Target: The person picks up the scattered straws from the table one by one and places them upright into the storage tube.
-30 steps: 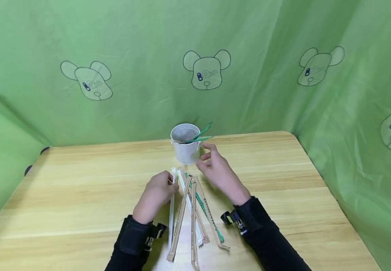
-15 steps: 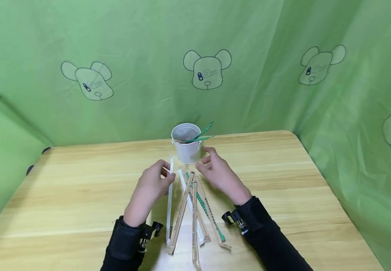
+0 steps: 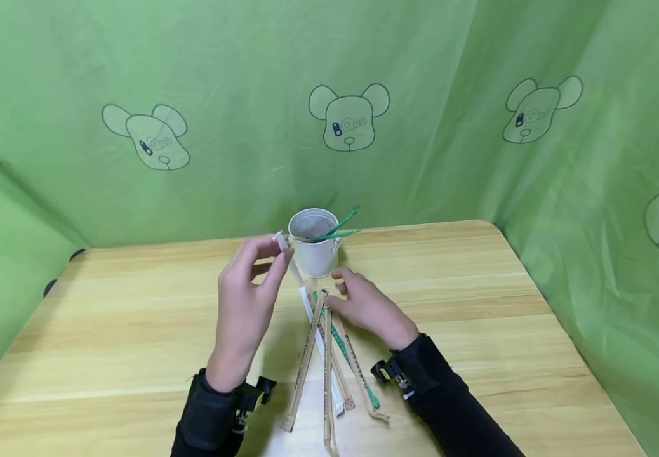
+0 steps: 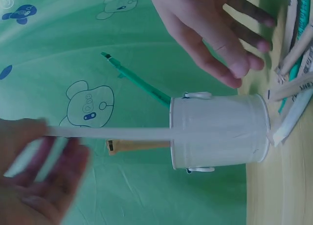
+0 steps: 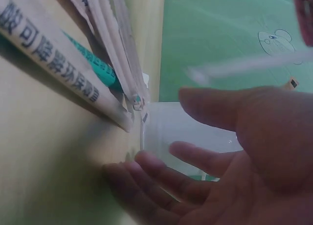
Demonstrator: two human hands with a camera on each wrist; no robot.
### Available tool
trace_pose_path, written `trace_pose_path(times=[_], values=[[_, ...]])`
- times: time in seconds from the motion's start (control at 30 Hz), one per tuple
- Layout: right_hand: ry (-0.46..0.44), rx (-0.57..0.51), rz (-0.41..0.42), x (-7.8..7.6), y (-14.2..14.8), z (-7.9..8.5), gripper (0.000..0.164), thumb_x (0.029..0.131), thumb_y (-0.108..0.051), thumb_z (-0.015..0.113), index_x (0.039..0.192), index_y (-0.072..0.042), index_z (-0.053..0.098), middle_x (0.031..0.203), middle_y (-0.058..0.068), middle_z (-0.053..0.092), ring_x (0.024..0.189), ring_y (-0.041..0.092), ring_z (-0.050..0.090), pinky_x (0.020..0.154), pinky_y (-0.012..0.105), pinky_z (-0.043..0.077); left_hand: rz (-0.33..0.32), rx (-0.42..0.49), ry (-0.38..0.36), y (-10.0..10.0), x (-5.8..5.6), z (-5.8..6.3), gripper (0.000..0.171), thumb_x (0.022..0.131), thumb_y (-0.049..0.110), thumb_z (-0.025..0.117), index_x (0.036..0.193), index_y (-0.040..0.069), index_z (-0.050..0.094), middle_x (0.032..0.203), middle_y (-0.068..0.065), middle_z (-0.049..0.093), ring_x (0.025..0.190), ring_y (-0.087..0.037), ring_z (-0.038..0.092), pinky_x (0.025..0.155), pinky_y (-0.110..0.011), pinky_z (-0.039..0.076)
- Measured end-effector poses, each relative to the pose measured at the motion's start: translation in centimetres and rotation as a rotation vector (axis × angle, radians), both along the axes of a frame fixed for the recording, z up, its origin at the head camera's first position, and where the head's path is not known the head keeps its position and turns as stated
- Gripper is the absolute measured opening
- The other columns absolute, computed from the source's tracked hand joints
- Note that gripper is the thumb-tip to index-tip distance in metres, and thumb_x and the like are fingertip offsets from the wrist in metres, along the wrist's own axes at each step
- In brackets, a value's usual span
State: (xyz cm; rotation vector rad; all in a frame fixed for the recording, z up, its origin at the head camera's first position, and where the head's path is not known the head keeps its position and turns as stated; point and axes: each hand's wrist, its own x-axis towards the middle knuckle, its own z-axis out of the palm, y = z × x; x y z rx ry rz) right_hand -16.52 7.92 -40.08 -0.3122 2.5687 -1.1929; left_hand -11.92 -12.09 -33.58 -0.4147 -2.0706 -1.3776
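Observation:
My left hand [image 3: 244,298] pinches a white paper-wrapped straw [image 4: 117,133] by its top end. The straw hangs down in front of the white bucket [image 3: 316,259] and overlaps it in the left wrist view. My right hand [image 3: 372,308] is low over the table at the far end of the loose straws, fingers loosely spread and holding nothing. In that fanned pile lie brown printed straws [image 3: 303,374], a green straw [image 3: 339,344] and a white straw [image 3: 321,346]. From the bucket stick out green straws [image 3: 345,222] and a brown straw [image 4: 137,145].
The wooden table [image 3: 135,330] extends on both sides of the pile. Behind it and at the sides hang green curtains [image 3: 249,158] printed with bear faces. The bucket stands near the table's back edge, its inside mostly hidden.
My left hand has lifted the white straw off the left side of the pile, raised it and moved toward the bucket. My right hand has shifted slightly down toward the pile.

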Motion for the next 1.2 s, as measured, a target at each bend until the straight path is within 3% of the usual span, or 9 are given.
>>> trace_pose_path(times=[0.07, 0.17, 0.3, 0.4, 0.53, 0.8, 0.93, 1.07, 1.2], values=[[0.006, 0.016, 0.023, 0.1, 0.0, -0.1, 0.055, 0.105, -0.025, 0.069, 0.152, -0.003, 0.051, 0.133, 0.024, 0.062, 0.123, 0.037, 0.060, 0.102, 0.054, 0.052, -0.015, 0.046, 0.125, 0.2, 0.0, 0.1, 0.018, 0.097, -0.006, 0.074, 0.114, 0.000, 0.073, 0.111, -0.008, 0.072, 0.103, -0.023, 0.070, 0.087, -0.035, 0.062], [0.017, 0.035, 0.048, 0.3, -0.1, -0.3, 0.052, 0.104, -0.025, 0.070, 0.148, -0.003, 0.054, 0.131, 0.022, 0.063, 0.120, 0.036, 0.061, 0.100, 0.053, 0.052, -0.055, 0.094, 0.253, 0.5, 0.0, 0.0, 0.023, 0.095, -0.014, 0.072, 0.115, -0.004, 0.072, 0.112, -0.012, 0.072, 0.104, -0.028, 0.070, 0.090, -0.035, 0.062], [0.024, 0.066, 0.067, 0.6, -0.1, -0.4, 0.047, 0.103, -0.026, 0.070, 0.144, -0.004, 0.058, 0.126, 0.019, 0.064, 0.115, 0.033, 0.060, 0.096, 0.051, 0.053, -0.066, 0.105, 0.366, 0.8, -0.1, -0.4, 0.023, 0.093, -0.017, 0.072, 0.115, -0.008, 0.071, 0.111, -0.016, 0.072, 0.102, -0.031, 0.071, 0.089, -0.036, 0.062], [0.034, 0.081, 0.071, 0.6, -0.2, -0.3, 0.045, 0.103, -0.026, 0.071, 0.141, -0.004, 0.060, 0.125, 0.019, 0.064, 0.113, 0.033, 0.061, 0.096, 0.051, 0.053, -0.055, 0.110, 0.402, 1.0, -0.3, -0.8, 0.023, 0.093, -0.016, 0.072, 0.115, -0.009, 0.071, 0.111, -0.017, 0.073, 0.102, -0.032, 0.071, 0.090, -0.038, 0.062], [0.032, 0.071, 0.076, 0.7, -0.3, -0.1, 0.043, 0.102, -0.023, 0.073, 0.138, -0.003, 0.061, 0.124, 0.019, 0.065, 0.114, 0.033, 0.062, 0.098, 0.051, 0.053, -0.043, 0.097, 0.363, 0.8, -0.9, -1.4, 0.023, 0.094, -0.015, 0.072, 0.116, -0.007, 0.072, 0.112, -0.015, 0.072, 0.102, -0.030, 0.071, 0.090, -0.036, 0.062], [0.011, 0.075, 0.089, 0.9, -0.6, 0.0, 0.044, 0.101, -0.022, 0.076, 0.139, -0.004, 0.062, 0.122, 0.016, 0.064, 0.108, 0.028, 0.062, 0.097, 0.049, 0.053, 0.064, -0.009, 0.185, -0.2, -1.8, -2.7, 0.016, 0.100, 0.000, 0.074, 0.115, 0.001, 0.077, 0.111, -0.008, 0.075, 0.102, -0.021, 0.072, 0.085, -0.027, 0.062], [0.013, 0.080, 0.107, 0.9, -0.6, 0.0, 0.045, 0.101, -0.023, 0.076, 0.140, -0.004, 0.061, 0.120, 0.015, 0.064, 0.108, 0.028, 0.062, 0.097, 0.049, 0.053, 0.090, -0.043, 0.108, -0.6, -2.0, -3.0, 0.017, 0.102, 0.008, 0.074, 0.117, 0.003, 0.079, 0.111, -0.007, 0.075, 0.103, -0.019, 0.073, 0.083, -0.027, 0.062], [0.025, 0.084, 0.114, 0.9, -0.6, -0.2, 0.044, 0.101, -0.024, 0.075, 0.138, -0.004, 0.062, 0.121, 0.015, 0.064, 0.111, 0.030, 0.061, 0.099, 0.049, 0.052, 0.099, -0.058, 0.053, -0.7, -2.3, -3.1, 0.018, 0.102, 0.010, 0.073, 0.118, 0.002, 0.079, 0.110, -0.008, 0.075, 0.102, -0.020, 0.073, 0.081, -0.033, 0.064], [0.030, 0.076, 0.116, 0.9, -0.8, -0.3, 0.043, 0.101, -0.023, 0.074, 0.137, -0.003, 0.063, 0.120, 0.015, 0.064, 0.112, 0.030, 0.061, 0.099, 0.048, 0.052, 0.131, -0.072, 0.010, -0.7, -2.4, -3.2, 0.018, 0.102, 0.009, 0.073, 0.117, 0.000, 0.079, 0.108, -0.009, 0.075, 0.100, -0.021, 0.073, 0.081, -0.031, 0.063]])
